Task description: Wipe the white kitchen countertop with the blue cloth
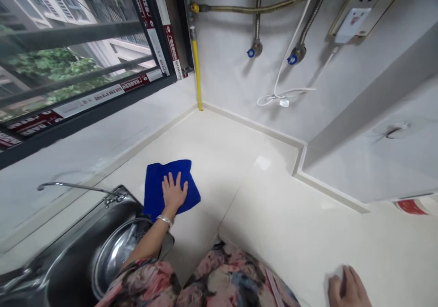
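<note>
A blue cloth (153, 189) lies spread on the pale countertop (253, 197), just beyond the right corner of the sink. My left hand (174, 193) rests flat on the cloth with its fingers spread, and a silver bracelet circles that wrist. At the lower right, my right hand (347, 288) is on or just over the countertop, its fingers bent and partly cut off by the frame's bottom edge. No object shows in it.
A steel sink (68, 252) with a faucet (114, 196) and a round metal lid or basin (118, 252) is at the lower left. A yellow pipe (196, 70) meets the counter's back corner. White cable (273, 98) hangs on the wall. Something red (412, 206) sits far right.
</note>
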Tool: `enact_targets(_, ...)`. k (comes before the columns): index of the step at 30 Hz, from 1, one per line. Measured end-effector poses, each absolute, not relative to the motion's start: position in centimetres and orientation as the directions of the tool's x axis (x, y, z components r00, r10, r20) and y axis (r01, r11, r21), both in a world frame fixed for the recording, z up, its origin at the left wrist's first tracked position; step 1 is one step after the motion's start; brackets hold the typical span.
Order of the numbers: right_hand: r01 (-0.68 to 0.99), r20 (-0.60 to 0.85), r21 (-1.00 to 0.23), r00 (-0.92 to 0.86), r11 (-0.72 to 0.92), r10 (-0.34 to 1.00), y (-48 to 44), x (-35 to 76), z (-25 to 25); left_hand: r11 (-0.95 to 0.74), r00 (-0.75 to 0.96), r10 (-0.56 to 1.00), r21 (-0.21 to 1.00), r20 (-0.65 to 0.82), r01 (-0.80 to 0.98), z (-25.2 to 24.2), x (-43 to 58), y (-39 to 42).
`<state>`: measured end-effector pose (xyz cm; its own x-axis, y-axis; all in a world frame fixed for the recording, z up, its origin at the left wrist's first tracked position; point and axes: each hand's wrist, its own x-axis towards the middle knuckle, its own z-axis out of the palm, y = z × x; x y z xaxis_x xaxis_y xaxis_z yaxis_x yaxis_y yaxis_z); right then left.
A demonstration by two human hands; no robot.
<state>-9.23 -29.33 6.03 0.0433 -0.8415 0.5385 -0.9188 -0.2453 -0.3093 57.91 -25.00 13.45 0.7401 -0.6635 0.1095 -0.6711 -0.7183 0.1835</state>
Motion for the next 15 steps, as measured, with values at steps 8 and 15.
enact_targets(8,-0.937,0.450,-0.310,0.003,-0.160,-0.893,-29.0,-9.1,7.0,-0.453,0.475,-0.871,0.167,0.126,-0.876,12.7,48.5,-22.7)
enact_targets(15,-0.940,0.444,-0.296,0.022,-0.170,-0.896,-29.1,-9.5,6.5,-0.140,0.177,-0.973,0.233,0.145,-0.962,12.5,40.8,-23.5)
